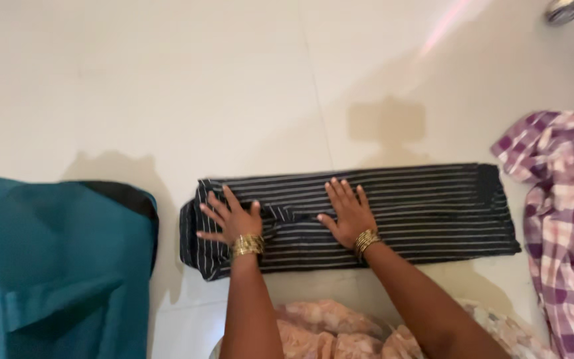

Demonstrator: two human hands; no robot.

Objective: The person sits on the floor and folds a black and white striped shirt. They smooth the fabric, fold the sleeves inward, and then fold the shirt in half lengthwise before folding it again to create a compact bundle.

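Pale floor tiles under my striped black garment; left hand and right hand press flat, fingers spread. Soft, light cloth, I judge; best gripped at its folded edges.

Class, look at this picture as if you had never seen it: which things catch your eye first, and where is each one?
First, the black striped cloth, folded into a long band across the middle of the pale floor, with the left hand and right hand pressed flat on it, fingers spread, gold bangles at both wrists. Next, the teal fabric at the left edge and the purple checked cloth crumpled at the right.
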